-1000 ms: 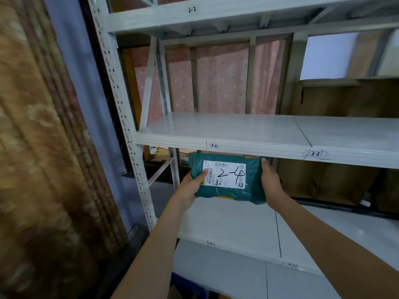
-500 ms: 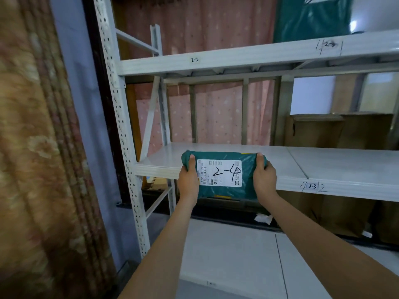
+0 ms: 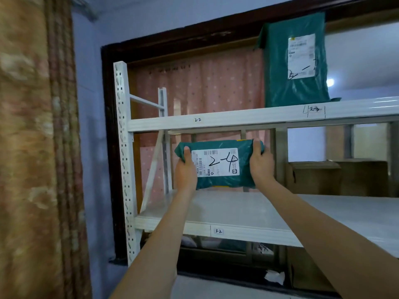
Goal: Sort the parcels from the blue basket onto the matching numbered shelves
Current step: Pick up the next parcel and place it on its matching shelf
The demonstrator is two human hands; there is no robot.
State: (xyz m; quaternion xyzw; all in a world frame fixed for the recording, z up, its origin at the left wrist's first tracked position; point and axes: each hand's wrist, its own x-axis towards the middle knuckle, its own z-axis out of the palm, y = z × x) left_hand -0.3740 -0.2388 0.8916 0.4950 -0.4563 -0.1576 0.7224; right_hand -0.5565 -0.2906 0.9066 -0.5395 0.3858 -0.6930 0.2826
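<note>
I hold a green plastic parcel (image 3: 224,178) with a white label hand-marked "2-4" between both hands. My left hand (image 3: 185,172) grips its left end and my right hand (image 3: 261,164) grips its right end. The parcel hangs in front of the white shelf rack, just under the shelf edge (image 3: 248,118) tagged "2-2" and "2-3", and above the shelf board (image 3: 248,228) tagged "3-2". A second green parcel (image 3: 295,61) stands upright on the upper shelf, right of centre above the "2-3" tag. The blue basket is out of view.
The rack's perforated white upright (image 3: 125,160) stands at the left. A patterned curtain (image 3: 36,147) hangs along the left side. Pink dotted fabric (image 3: 205,83) hangs behind the rack. Brown cardboard boxes (image 3: 336,178) sit behind the rack at the right.
Both hands have lifted the parcel from below the "3-2" shelf up to just under the "2-2" shelf. The view has tilted up, showing the parcel on the upper shelf.
</note>
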